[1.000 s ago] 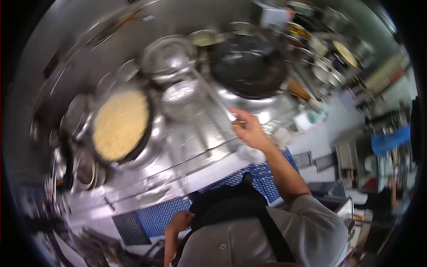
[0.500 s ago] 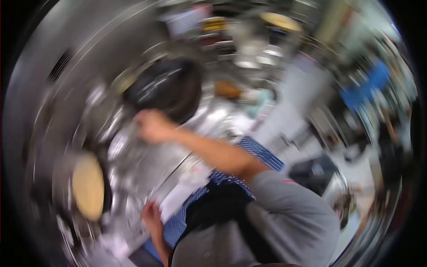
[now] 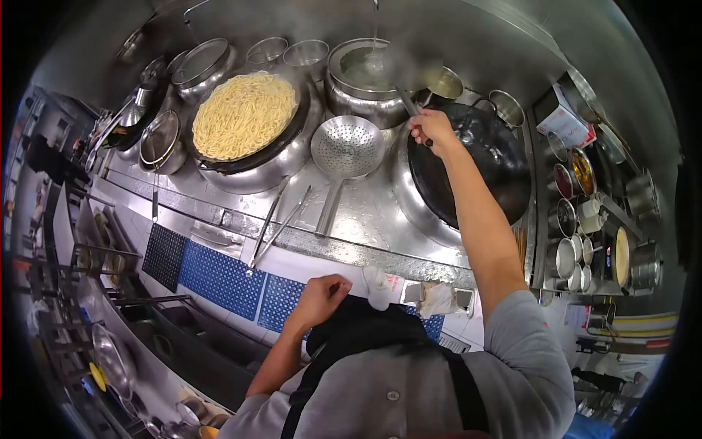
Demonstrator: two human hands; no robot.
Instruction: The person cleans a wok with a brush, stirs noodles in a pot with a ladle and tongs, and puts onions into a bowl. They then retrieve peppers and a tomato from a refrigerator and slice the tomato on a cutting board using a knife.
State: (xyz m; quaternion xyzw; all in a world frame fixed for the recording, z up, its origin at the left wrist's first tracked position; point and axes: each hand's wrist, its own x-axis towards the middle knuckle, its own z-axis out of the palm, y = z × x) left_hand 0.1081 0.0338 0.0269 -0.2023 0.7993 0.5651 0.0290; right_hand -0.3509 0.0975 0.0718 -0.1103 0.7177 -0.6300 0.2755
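Note:
My right hand is closed round a grey long-handled tool at the left rim of a black wok. The tool's far end fades into steam beside a steel pot of steaming water. Loosely curled and with nothing visible in it, my left hand hangs by my waist, in front of the counter edge. A perforated strainer lies on the steel stovetop between the wok and a broad mound of yellow noodles. Tongs rest at the front edge, left of the strainer's handle.
At the right stands a rack with several seasoning containers. Lidded pots and a round sieve are on the left of the stove. A crumpled cloth and blue mats lie along the front, with a sink at lower left.
The whole view has turned and sharpened from a motion blur. My right hand is now at the wok's left rim, gripping the tool's handle; my left hand stays low near my waist.

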